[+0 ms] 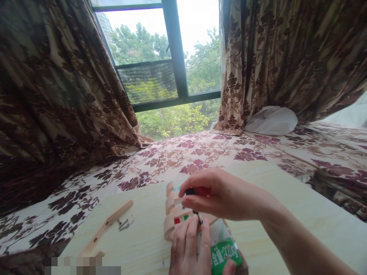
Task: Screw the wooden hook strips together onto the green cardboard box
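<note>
My right hand (212, 194) is curled around the black handle of what looks like a screwdriver (189, 191). The tool's thin dark shaft slants down toward the fingers of my left hand (190, 244). That hand presses on a pale wooden piece with rounded ends (169, 226), its thumb apart on the right side. Part of the wooden piece is hidden under both hands. Beneath and beside it lies a green and white printed package (226, 254) marked 220g. The tip of the tool is covered by my left fingers.
A large pale wooden board (143, 215) is the work surface. On its left lie a wooden strip with holes (106, 224) and several small screws (124, 225). Beyond are a floral cloth (189, 152), a white plastic bag (272, 120), patterned curtains (65, 76) and a window.
</note>
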The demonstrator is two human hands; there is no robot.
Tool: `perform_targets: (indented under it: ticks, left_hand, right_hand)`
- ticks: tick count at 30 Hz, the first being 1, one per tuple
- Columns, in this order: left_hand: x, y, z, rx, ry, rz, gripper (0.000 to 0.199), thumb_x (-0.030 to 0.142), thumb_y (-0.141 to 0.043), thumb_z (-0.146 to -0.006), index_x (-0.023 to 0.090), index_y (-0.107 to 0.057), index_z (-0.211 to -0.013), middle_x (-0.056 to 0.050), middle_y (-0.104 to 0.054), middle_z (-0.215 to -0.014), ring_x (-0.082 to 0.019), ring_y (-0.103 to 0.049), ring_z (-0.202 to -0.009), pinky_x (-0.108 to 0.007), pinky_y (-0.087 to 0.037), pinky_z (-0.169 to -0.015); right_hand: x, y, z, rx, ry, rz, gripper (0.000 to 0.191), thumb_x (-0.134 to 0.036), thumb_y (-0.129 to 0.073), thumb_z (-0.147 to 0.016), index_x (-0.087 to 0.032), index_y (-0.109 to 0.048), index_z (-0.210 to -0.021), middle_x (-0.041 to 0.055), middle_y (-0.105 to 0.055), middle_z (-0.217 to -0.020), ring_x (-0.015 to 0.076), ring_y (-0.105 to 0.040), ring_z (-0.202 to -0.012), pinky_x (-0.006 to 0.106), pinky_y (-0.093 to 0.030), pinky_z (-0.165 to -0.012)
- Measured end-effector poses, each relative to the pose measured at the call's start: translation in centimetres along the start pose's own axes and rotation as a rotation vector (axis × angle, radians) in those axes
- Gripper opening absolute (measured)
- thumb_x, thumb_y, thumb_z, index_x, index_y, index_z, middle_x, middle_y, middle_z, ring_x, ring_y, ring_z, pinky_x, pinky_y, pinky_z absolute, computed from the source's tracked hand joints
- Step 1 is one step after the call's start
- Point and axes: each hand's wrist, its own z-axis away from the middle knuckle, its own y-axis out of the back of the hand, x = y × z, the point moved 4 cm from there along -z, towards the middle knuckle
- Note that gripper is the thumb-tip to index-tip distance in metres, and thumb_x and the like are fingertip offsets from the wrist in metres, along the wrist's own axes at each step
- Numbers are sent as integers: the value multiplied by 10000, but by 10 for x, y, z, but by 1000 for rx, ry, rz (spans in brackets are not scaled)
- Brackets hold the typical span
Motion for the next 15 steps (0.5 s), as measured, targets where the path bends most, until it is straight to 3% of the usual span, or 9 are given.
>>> perform_targets:
  ticks: [3, 9, 13, 15]
  left_hand:
    - [2, 1, -1, -19, -32, -13, 716, 604, -594, -684, 175, -492, -1247, -92, -558, -1210, -273, -481, -1136, -379, -352, -977]
    - [1, -3, 0, 10, 68, 64, 634, 586, -529, -751, 203, -485, -1254, -68, -544, -1238, -255, -479, -1142, -366, -348, -982]
    - [2, 3, -3, -5, -12, 16, 653, 585, -570, -718, 178, -506, -1224, -96, -534, -1230, -279, -456, -1149, -379, -348, -966]
    - [0, 15, -9, 34, -19, 6, 550, 536, -552, -756, 176, -539, -1172, -107, -541, -1193, -274, -462, -1123, -382, -350, -946]
  right_hand:
    - [-1, -3, 0, -35, 21, -46, 136, -246, -554, -830, -160, -660, -817, -34, -517, -611, 69, -437, -568, 190, -327, -542]
    - [11, 3, -5, 142, -67, 42, 249, -298, -519, -855, -139, -602, -683, -38, -445, -566, 64, -375, -533, 196, -271, -482]
    - [3, -1, -2, 53, -10, 37, 112, -244, -559, -823, -173, -644, -803, -52, -490, -597, 53, -412, -549, 182, -293, -516]
    - [1, -3, -1, 35, 15, 35, 82, -226, -571, -812, -181, -639, -821, -59, -495, -603, 47, -415, -549, 176, -297, -527]
